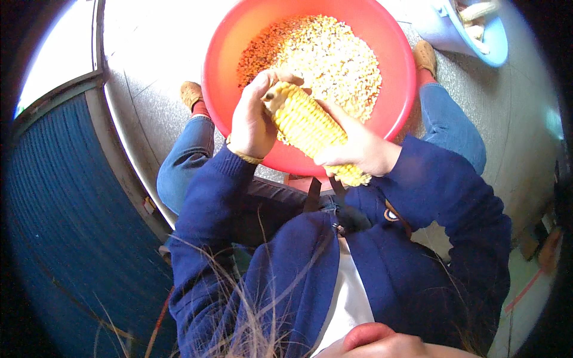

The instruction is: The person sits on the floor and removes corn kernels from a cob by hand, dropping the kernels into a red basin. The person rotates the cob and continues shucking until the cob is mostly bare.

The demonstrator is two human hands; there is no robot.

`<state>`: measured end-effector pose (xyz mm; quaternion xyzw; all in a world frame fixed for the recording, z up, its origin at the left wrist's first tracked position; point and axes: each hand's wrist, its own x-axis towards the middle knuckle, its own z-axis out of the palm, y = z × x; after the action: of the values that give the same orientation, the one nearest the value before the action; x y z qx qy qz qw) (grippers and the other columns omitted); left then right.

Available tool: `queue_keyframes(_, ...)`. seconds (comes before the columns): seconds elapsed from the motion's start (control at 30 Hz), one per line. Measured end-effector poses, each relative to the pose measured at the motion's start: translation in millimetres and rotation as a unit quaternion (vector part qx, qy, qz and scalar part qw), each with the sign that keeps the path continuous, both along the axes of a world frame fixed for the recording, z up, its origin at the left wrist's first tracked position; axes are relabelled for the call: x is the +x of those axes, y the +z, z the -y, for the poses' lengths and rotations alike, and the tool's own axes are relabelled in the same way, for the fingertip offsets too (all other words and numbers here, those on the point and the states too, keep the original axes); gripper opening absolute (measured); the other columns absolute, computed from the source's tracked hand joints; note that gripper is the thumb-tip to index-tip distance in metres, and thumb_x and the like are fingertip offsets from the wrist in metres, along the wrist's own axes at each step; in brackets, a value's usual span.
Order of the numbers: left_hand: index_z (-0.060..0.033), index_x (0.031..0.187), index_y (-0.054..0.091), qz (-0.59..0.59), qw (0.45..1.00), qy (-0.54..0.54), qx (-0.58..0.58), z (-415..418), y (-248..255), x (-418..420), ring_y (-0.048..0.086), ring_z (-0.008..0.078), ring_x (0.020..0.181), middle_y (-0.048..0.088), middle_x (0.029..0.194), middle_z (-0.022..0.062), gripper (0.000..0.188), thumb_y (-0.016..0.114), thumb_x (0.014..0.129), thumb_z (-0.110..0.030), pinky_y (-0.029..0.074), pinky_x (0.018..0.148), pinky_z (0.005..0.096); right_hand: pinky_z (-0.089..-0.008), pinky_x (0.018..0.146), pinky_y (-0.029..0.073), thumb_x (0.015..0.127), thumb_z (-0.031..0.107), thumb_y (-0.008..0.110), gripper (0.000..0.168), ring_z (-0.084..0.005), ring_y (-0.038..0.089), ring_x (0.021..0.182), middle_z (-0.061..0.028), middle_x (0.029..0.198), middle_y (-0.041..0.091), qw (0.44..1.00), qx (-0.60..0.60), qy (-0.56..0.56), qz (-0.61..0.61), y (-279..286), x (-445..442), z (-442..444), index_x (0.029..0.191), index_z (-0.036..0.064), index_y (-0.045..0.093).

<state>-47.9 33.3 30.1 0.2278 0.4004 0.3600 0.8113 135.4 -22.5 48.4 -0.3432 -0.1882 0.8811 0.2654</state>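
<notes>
An ear of yellow corn (305, 121) is held slantwise over a red plastic basin (304, 163). Its thick butt end, with a dark spot on it, points up and to the left. My left hand (253, 118) is curled around that end, its fingers partly hidden behind the ear. Nearer my body, my right hand (365, 145) grips the lower part, and the narrow tip (353, 176) sticks out below it. Rows of kernels still cover the visible side. Loose corn kernels (333, 58) lie heaped in the basin beneath both hands.
The basin stands between my legs, close to both shoes (191, 95). A light blue bucket (496, 42) at the upper right contains several cobs (478, 12). Along the left runs a dark blue ribbed panel (71, 188) with a frame. Speckled tile floor (147, 103) surrounds the basin.
</notes>
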Motion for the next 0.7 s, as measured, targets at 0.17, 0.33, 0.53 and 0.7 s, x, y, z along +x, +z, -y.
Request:
queue_keyframes(0.17, -0.002, 0.1, 0.049, -0.1, 0.995, -0.004, 0.005, 0, 8, 11, 0.056, 0.0196, 0.091, 0.056, 0.096, 0.0093, 0.027, 0.05, 0.087, -0.025, 0.044, 0.083, 0.0339, -0.032, 0.097, 0.035, 0.064, -0.001, 0.069, 0.087, -0.0173, 0.04, 0.118, -0.0121, 0.128, 0.038, 0.989, 0.128, -0.074, 0.017, -22, -15, 11, 0.135, 0.005, 0.019)
queue_keyframes(0.33, -0.0017, 0.098, 0.049, -0.032, 0.999, 0.007, 0.033, 8, 5, 5, 0.055, 0.0205, 0.094, 0.055, 0.098, 0.0095, 0.023, 0.048, 0.087, -0.022, 0.044, 0.083, 0.0339, -0.0311, 0.097, 0.034, 0.063, -0.001, 0.069, 0.092, -0.0171, 0.039, 0.12, -0.0109, 0.131, 0.036, 0.995, 0.082, -0.049, -0.025, -12, -8, 8, 0.137, 0.005, 0.015)
queue_keyframes(0.53, -0.004, 0.091, 0.047, -0.02, 0.996, 0.013, 0.085, 12, 2, 1, 0.054, 0.0231, 0.092, 0.053, 0.095, 0.0101, 0.016, 0.047, 0.083, -0.019, 0.043, 0.083, 0.0353, -0.0307, 0.096, 0.035, 0.063, 0.0, 0.069, 0.095, -0.0164, 0.038, 0.119, -0.0092, 0.131, 0.035, 0.997, 0.064, -0.016, -0.035, -9, -4, 6, 0.138, 0.005, 0.011)
queue_keyframes(0.7, -0.0029, 0.095, 0.046, 0.079, 0.994, 0.031, 0.067, 10, 4, 3, 0.054, 0.0264, 0.095, 0.053, 0.095, 0.0119, 0.021, 0.048, 0.082, -0.02, 0.042, 0.085, 0.0377, -0.0295, 0.094, 0.037, 0.063, -0.001, 0.069, 0.095, -0.0156, 0.04, 0.117, -0.0086, 0.13, 0.036, 0.998, 0.028, -0.012, -0.057, -12, -2, 5, 0.138, 0.007, 0.011)
